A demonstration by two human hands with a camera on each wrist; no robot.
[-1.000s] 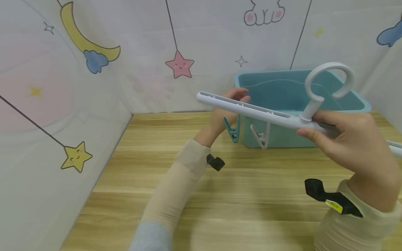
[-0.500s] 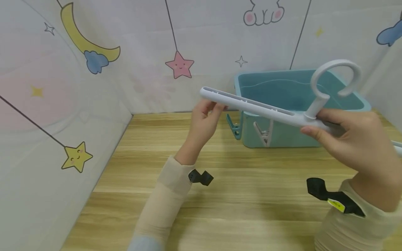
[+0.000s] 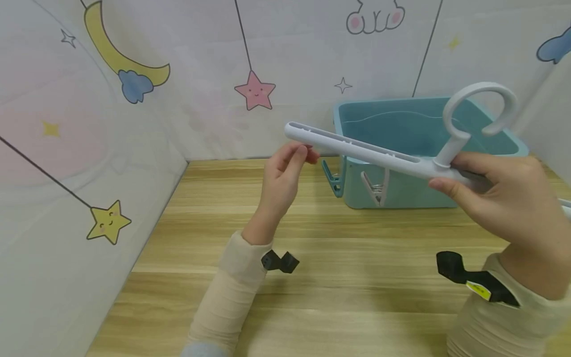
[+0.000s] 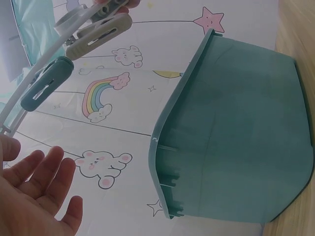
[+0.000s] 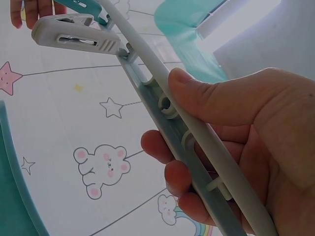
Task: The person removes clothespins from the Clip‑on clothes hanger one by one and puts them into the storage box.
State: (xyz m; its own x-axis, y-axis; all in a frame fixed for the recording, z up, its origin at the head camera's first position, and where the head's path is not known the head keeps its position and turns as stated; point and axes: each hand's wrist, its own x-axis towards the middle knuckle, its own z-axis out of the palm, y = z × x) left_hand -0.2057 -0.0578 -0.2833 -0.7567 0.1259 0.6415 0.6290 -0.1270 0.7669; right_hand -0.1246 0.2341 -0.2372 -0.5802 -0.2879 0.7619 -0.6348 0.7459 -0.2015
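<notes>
My right hand [image 3: 513, 198] grips a white plastic clothes hanger [image 3: 370, 153] at its middle, just below the round hook, and holds it above the table. Two clips hang under the bar's left half, a teal clip [image 3: 333, 179] and a pale grey clip [image 3: 376, 187]. In the right wrist view the thumb lies along the slotted bar [image 5: 197, 132], with several fingers curled round its other side. My left hand [image 3: 278, 181] is below the hanger's left end, its thumb tip close to the bar. The left wrist view shows its fingers [image 4: 47, 182] loosely spread, with nothing between them.
Behind the hanger a teal plastic bin [image 3: 401, 186] stands on the wooden table [image 3: 348, 277], against a printed cloth backdrop [image 3: 214, 89]. The hanger's right end [image 3: 565, 208] shows past the right hand.
My left hand has moved left and slightly toward me, from behind the bar near the clips to below its left end. The hanger has shifted slightly right in the right hand.
</notes>
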